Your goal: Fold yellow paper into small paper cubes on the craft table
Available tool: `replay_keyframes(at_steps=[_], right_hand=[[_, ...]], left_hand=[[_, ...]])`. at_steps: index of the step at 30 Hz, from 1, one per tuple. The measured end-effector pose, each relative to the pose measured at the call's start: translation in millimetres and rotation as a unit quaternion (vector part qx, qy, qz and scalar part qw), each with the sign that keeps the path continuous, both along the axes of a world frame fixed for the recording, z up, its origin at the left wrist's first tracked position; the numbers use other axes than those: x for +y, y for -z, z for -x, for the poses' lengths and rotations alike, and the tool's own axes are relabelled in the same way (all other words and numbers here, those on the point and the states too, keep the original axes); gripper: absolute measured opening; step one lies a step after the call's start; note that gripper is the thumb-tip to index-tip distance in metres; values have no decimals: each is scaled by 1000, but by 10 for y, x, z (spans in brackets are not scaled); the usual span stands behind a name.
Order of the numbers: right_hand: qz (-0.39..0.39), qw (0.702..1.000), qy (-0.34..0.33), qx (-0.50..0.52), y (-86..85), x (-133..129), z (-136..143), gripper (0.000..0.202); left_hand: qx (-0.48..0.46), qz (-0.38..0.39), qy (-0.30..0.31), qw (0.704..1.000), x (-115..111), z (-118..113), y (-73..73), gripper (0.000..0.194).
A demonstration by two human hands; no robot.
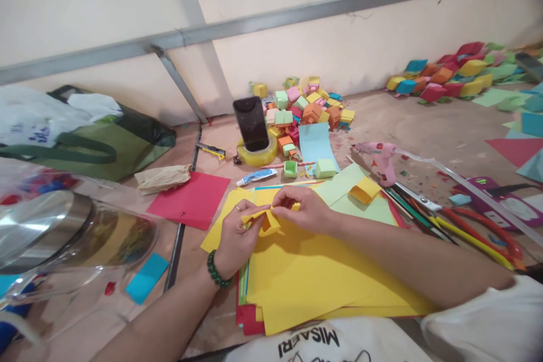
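A small folded yellow paper box (268, 224) is held over a stack of coloured paper. My left hand (240, 237), with a ring and a green bead bracelet, is closed around its left side. The fingertips of my right hand (303, 208) pinch the box's upper right edge. Beneath both hands lies a large sheet of yellow paper (305, 277), topping sheets of other colours. To the right, another folded yellow paper piece (365, 190) rests on light green sheets (339, 186). Part of the held box is hidden by my fingers.
A phone (251, 123) leans on a tape roll (258, 154) before a heap of small paper boxes (311, 110). On the right are a pink glue gun (379, 158), orange-handled scissors (487, 232) and pencils. A glass jug (106, 232) and green bag (131, 141) stand left.
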State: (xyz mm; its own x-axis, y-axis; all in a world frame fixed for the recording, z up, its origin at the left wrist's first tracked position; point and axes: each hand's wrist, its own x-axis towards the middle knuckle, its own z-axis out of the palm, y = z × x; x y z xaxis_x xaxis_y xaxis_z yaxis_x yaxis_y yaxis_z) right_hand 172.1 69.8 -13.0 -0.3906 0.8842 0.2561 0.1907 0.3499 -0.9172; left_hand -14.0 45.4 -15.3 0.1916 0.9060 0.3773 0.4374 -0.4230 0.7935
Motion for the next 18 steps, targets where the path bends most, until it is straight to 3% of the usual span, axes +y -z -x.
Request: replay_keyframes(at_steps=[2,5,8,12,15,18], right_hand=[[6,1000,-8,-12,-37,-22,12,11],[13,998,-7,-57,-87,-47,44,14],[65,993,6,-99,-111,-47,75,9],[156,984,-12,-85,-106,-19,77,8],[167,985,-17,-42,-85,-2,48,12],[150,989,-4,-11,-61,10,22,16]], left_hand=[[14,31,-13,999,7,1,0,23],[50,89,-20,995,-8,-12,-27,49],[101,111,-11,989,-47,-38,-66,62],[138,92,-10,986,-71,-66,-76,59],[99,117,-9,988,-33,-61,-43,54],[52,158,33,986,31,-27,-6,26]])
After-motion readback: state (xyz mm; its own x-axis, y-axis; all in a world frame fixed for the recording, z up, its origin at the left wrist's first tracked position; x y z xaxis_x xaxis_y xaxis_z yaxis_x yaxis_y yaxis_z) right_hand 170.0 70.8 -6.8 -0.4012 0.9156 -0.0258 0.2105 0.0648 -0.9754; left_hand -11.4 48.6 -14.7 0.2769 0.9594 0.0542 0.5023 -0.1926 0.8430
